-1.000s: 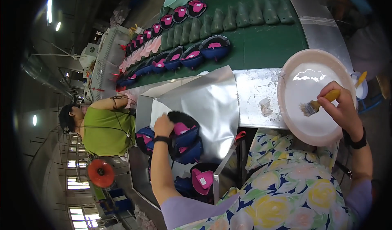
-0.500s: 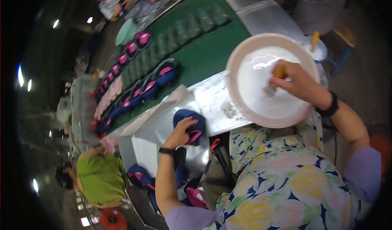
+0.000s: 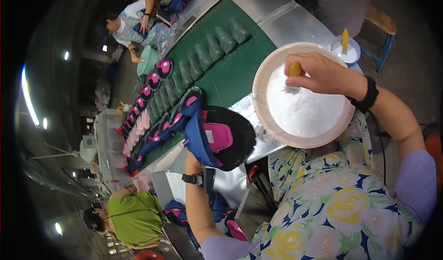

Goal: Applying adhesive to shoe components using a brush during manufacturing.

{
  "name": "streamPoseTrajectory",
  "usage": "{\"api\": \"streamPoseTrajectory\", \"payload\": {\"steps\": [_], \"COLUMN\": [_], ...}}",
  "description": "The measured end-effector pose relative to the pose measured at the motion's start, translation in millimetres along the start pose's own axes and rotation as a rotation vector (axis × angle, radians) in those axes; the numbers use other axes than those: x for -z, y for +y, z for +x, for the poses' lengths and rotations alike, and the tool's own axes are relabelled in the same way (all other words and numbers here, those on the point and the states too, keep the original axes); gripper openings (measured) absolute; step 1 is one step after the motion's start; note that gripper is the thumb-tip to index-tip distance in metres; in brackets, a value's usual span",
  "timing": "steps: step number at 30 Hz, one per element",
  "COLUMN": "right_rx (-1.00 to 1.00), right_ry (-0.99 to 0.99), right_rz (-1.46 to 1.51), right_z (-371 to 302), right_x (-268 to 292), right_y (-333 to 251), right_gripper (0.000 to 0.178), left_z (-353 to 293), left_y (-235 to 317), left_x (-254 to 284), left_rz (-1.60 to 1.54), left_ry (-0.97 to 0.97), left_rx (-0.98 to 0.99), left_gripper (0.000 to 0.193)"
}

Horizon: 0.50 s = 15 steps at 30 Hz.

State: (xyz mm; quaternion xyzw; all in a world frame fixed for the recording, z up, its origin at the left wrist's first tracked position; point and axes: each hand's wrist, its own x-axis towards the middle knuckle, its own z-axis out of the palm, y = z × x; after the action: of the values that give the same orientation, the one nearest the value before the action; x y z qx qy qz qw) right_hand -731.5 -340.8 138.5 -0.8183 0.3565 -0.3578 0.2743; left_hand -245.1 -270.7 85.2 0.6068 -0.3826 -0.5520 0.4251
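Note:
My left hand (image 3: 194, 162) is closed on a shoe upper (image 3: 217, 137), navy blue with a pink inner piece and a black lining, raised beside the basin. Its opening faces up, and most of my fingers are hidden behind it. A wide pale pink basin (image 3: 258, 93) of white liquid stands to the right. Above that liquid my right hand (image 3: 318, 74) grips a brush (image 3: 295, 69) by its yellow handle, the bristles down at the liquid's surface.
A green conveyor belt (image 3: 244, 77) carries rows of grey-green foot forms (image 3: 203, 55) and blue-and-pink uppers (image 3: 164, 69). More uppers (image 3: 176, 212) lie below my left forearm. A small white pail (image 3: 349, 57) holds another brush. Co-workers sit at far left (image 3: 138, 24) and lower left (image 3: 136, 218).
My left hand has lifted the shoe upper from the metal tray toward the basin, turning its opening up. My right hand has moved the brush a little left and up over the white liquid.

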Motion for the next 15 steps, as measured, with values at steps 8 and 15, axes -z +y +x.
{"api": "streamPoseTrajectory", "payload": {"steps": [8, 15], "right_rx": [0.176, -0.047], "right_ry": [0.119, 0.286], "right_rz": [0.287, 0.126], "right_z": [36, 20], "right_x": [5, -4], "right_y": [-30, -13], "right_gripper": [0.024, 0.039], "left_z": [18, 1], "left_y": [-2, 21], "left_x": [-84, -150], "left_rz": [0.094, 0.134], "left_ry": [-0.193, -0.047], "left_rx": [-0.288, -0.552], "left_gripper": [0.041, 0.04]}}
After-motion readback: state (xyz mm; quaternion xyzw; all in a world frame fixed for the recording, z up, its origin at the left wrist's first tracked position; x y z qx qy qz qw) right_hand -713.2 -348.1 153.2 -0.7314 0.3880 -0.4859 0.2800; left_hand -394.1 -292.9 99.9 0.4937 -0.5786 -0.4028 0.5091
